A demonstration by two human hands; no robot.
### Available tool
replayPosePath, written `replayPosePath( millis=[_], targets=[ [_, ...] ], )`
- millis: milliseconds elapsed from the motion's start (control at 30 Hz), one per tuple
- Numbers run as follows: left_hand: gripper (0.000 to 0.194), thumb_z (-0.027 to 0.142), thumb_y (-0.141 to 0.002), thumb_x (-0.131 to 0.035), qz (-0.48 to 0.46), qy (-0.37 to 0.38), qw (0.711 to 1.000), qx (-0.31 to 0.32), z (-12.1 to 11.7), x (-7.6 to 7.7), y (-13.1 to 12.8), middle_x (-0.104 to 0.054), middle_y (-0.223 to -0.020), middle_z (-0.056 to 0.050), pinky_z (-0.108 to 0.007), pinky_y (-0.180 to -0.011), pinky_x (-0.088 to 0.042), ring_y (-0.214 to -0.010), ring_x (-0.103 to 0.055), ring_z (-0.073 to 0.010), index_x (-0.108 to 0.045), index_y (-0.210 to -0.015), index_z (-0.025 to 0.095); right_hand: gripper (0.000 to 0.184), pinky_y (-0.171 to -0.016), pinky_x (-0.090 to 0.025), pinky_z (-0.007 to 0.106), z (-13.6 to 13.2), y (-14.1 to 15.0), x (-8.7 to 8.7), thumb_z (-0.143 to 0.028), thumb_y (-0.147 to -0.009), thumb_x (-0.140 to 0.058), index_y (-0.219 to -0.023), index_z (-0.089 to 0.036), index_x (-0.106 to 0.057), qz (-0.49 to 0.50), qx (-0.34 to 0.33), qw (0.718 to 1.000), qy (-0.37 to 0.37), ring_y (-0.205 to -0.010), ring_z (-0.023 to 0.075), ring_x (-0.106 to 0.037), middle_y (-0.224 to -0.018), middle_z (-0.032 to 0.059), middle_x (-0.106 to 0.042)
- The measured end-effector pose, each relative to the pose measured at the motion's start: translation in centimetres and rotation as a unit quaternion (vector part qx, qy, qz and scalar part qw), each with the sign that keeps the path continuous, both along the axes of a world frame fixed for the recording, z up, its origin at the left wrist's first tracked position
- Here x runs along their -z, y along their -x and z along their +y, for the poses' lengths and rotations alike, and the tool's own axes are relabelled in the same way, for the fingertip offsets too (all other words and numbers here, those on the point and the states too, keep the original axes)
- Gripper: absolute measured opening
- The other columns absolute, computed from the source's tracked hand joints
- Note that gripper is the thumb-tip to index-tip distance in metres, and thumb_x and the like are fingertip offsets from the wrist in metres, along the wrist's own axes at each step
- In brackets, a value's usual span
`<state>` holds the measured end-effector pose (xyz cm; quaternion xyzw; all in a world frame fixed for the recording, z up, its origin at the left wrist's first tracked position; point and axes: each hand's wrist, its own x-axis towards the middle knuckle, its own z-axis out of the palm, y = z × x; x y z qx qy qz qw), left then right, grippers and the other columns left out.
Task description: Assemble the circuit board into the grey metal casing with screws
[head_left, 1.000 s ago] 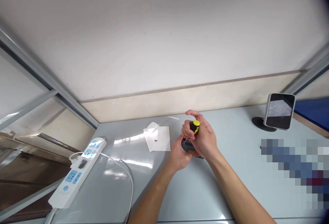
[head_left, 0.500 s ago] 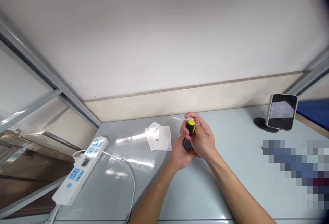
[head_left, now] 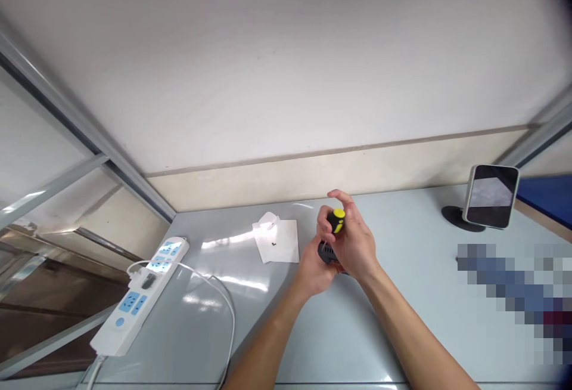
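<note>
Over the table, my right hand point(head_left: 356, 241) is closed round the black and yellow handle of a screwdriver point(head_left: 338, 220), its index finger raised. The screwdriver's thin shaft points down toward a dark grey device with slots point(head_left: 328, 253). My left hand point(head_left: 314, 268) grips this device from below and the left. My right hand covers most of the device, so its kind does not show. To the left lies a white sheet of paper point(head_left: 286, 247) with small dark pieces point(head_left: 274, 244) on it, probably screws.
A white power strip point(head_left: 147, 285) with a plugged-in white cable point(head_left: 232, 306) lies at the left. On the right a phone-like screen point(head_left: 493, 196) stands on a round black base point(head_left: 462, 217). A pixelated blue area covers the right edge. A wall point(head_left: 313, 169) rises behind the table.
My right hand and the screwdriver handle have shifted and tilted slightly to the right. The left hand and the device have stayed almost in place.
</note>
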<state>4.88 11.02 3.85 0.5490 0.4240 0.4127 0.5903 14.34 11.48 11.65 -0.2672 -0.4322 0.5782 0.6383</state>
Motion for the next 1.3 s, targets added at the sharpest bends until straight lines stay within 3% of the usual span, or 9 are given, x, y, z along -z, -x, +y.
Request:
replayPosePath(
  millis=[167,267,467,667,833,967,1067,1167,1300],
  targets=[
    [0.041,-0.001,-0.065,-0.071,0.015,-0.033,0.999,0.008,0.0,0.2,0.3,-0.066,-0.085,0.003,-0.026,-0.067,-0.051,-0.080,-0.063,-0.0172,-0.062,-0.099,0.020,0.032,-0.059,-0.038,0.029,0.3,-0.5,0.5,-0.055,-0.093,-0.075,-0.109,-0.032,-0.059,-0.063,0.006,0.996,-0.062,-0.067,0.0145,-0.050,-0.090,-0.0004,-0.058],
    [0.038,0.002,-0.064,-0.077,0.022,-0.016,0.999,0.021,0.4,0.6,0.6,-0.067,-0.084,0.002,-0.028,-0.070,-0.053,-0.080,-0.064,-0.0176,-0.063,-0.095,0.020,0.029,-0.069,-0.045,0.033,0.2,-0.8,0.7,-0.053,-0.097,-0.069,-0.110,-0.027,-0.067,-0.093,0.014,0.993,-0.075,-0.086,0.0207,-0.059,-0.096,0.0052,-0.060],
    [0.039,0.004,-0.059,-0.082,-0.010,0.038,0.999,0.029,0.5,0.4,0.9,-0.065,-0.081,0.003,-0.029,-0.068,-0.054,-0.075,-0.062,-0.0163,-0.062,-0.089,0.019,0.033,-0.055,-0.034,0.029,0.1,-0.6,0.6,-0.059,-0.105,-0.053,-0.123,-0.033,-0.062,-0.040,-0.026,0.998,-0.048,-0.066,0.0152,-0.045,-0.085,0.0005,-0.052],
    [0.027,0.002,-0.063,-0.071,0.012,0.002,0.999,0.049,0.2,-0.7,1.1,-0.066,-0.079,0.000,-0.026,-0.064,-0.051,-0.077,-0.065,-0.0187,-0.066,-0.085,0.016,0.020,-0.073,-0.047,0.034,-0.5,-0.4,0.4,-0.045,-0.099,-0.070,-0.110,-0.029,-0.068,-0.113,-0.005,0.986,-0.125,-0.087,0.0190,-0.059,-0.110,0.0059,-0.060],
    [0.026,0.003,-0.058,-0.074,0.008,0.020,0.999,0.047,0.4,-0.1,1.1,-0.064,-0.072,0.002,-0.025,-0.062,-0.052,-0.071,-0.063,-0.0167,-0.061,-0.076,0.018,0.030,-0.059,-0.039,0.031,-0.5,0.1,0.1,-0.053,-0.108,-0.049,-0.114,-0.029,-0.065,-0.052,0.006,0.997,-0.050,-0.068,0.0174,-0.051,-0.080,0.0017,-0.055],
    [0.035,0.003,-0.056,-0.080,0.022,0.023,0.999,0.029,0.6,0.5,1.0,-0.064,-0.073,0.005,-0.025,-0.063,-0.050,-0.069,-0.059,-0.0139,-0.061,-0.081,0.019,0.026,-0.056,-0.034,0.028,-0.2,0.0,0.1,-0.056,-0.102,-0.061,-0.115,-0.033,-0.061,-0.007,-0.003,0.999,-0.042,-0.064,0.0136,-0.045,-0.088,-0.0008,-0.055],
    [0.034,0.005,-0.058,-0.082,0.023,0.012,0.999,0.041,0.6,0.6,1.0,-0.066,-0.076,0.004,-0.026,-0.063,-0.049,-0.071,-0.062,-0.0153,-0.062,-0.083,0.019,0.024,-0.064,-0.042,0.031,-0.1,-0.4,0.2,-0.050,-0.097,-0.072,-0.106,-0.028,-0.066,-0.040,-0.005,0.996,-0.074,-0.075,0.0157,-0.054,-0.096,0.0023,-0.060],
    [0.037,0.005,-0.060,-0.082,0.028,0.019,0.998,0.045,0.6,0.5,1.1,-0.066,-0.075,0.004,-0.026,-0.063,-0.050,-0.073,-0.065,-0.0169,-0.064,-0.088,0.019,0.031,-0.068,-0.046,0.033,-0.3,-0.3,0.1,-0.053,-0.103,-0.061,-0.098,-0.023,-0.068,-0.044,-0.016,0.997,-0.057,-0.077,0.0189,-0.058,-0.082,0.0039,-0.061],
    [0.037,0.005,-0.059,-0.083,0.020,0.030,0.998,0.045,0.7,0.6,1.1,-0.068,-0.077,0.004,-0.027,-0.065,-0.052,-0.073,-0.066,-0.0172,-0.065,-0.088,0.019,0.030,-0.054,-0.035,0.028,-0.3,0.1,-0.2,-0.054,-0.106,-0.055,-0.098,-0.026,-0.063,0.019,0.010,1.000,-0.006,-0.056,0.0134,-0.043,-0.065,-0.0031,-0.051]
  ],
)
